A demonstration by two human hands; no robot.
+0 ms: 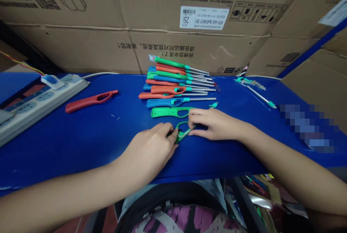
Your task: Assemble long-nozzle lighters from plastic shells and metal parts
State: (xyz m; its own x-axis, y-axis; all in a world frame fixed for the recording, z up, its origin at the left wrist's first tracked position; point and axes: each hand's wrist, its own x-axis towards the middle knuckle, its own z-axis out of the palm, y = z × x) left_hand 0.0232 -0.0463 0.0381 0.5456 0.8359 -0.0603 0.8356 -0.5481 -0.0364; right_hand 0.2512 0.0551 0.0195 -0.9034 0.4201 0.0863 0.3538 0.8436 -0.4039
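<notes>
Both hands meet over a green lighter handle part (182,132) lying on the blue table (89,139). My left hand (151,149) is curled, its fingertips pinching the part's left end. My right hand (210,122) rests palm down with fingers pressed on the part's right end. Just behind lies another green handle shell (168,112). Farther back sits a pile of several long-nosed lighters (173,83) in green, red, orange and blue, their metal tubes pointing right.
A red handle shell (90,101) lies at the left. A white power strip (38,104) runs along the far left. A teal lighter with a tube (253,88) lies at the right. Cardboard boxes (162,19) wall the back. A blurred patch sits at the right edge.
</notes>
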